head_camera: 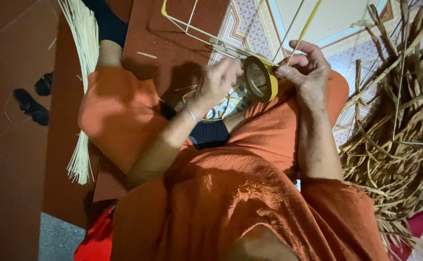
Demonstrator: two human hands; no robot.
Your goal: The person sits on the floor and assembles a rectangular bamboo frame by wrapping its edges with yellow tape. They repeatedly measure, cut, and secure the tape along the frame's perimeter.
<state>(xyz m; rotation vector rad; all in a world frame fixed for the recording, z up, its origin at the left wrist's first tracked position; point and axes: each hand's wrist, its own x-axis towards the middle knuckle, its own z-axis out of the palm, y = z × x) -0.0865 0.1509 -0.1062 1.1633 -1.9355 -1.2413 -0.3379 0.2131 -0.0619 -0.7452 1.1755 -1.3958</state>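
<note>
Yellow tape roll (pixel 261 79) over the lap, pinched at its rim by right hand (pixel 304 67). Left hand (pixel 216 84) blurred, fingers curled at the roll's other side; grip unclear. White wire frame (pixel 192 30) just beyond; dried leaf strips (pixel 400 121) to the right.

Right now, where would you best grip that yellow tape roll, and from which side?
Pinch the tape roll across its yellow outer rim, from the right. It stands on edge with its open core facing the camera, and the right hand already has fingers there. The left hand blocks the left side.
</note>
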